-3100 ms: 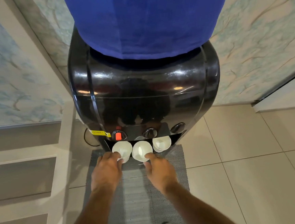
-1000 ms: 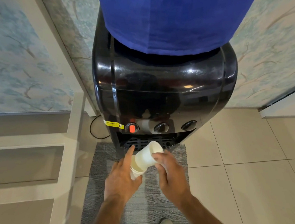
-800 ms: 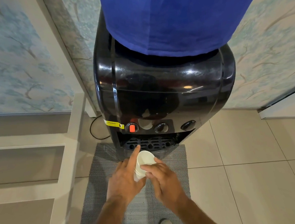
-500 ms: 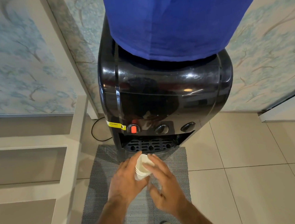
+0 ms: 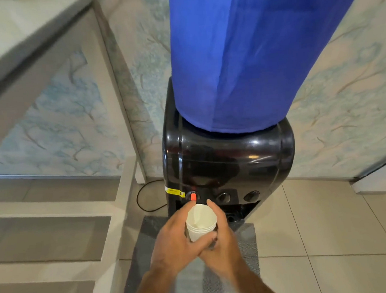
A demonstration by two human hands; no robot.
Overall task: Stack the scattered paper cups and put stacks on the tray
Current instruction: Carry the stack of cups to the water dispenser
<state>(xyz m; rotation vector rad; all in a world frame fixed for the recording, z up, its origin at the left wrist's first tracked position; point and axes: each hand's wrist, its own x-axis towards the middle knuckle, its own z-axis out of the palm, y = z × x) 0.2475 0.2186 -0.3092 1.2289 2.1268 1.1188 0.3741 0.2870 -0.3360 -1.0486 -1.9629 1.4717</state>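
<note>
- A stack of white paper cups (image 5: 201,222) stands upright, mouth up, held in the air between both hands in front of the black water dispenser (image 5: 229,164); several nested rims show below the top lip.
- The left hand (image 5: 175,239) grips the stack from its left side, fingers curled round the wall and thumb crossing under the front of the cups.
- The right hand (image 5: 220,244) wraps the stack from the right, fingers curved up along its far side, the palm close under the base.
- The two hands touch each other below the stack.
- The cups sit just below the dispenser's row of taps, nearest the one with the red button (image 5: 193,196); two dark taps lie to its right.
- A blue cloth cover (image 5: 244,55) drapes the bottle on top of the dispenser.
- A grey ribbed mat (image 5: 192,284) lies on the tiled floor (image 5: 330,232) under the hands, running up to the dispenser's foot.
- A black cable (image 5: 145,197) loops on the floor at the dispenser's left side.
- White shelving (image 5: 54,231) stands at the left, against a wall of pale blue patterned panels (image 5: 52,126).
</note>
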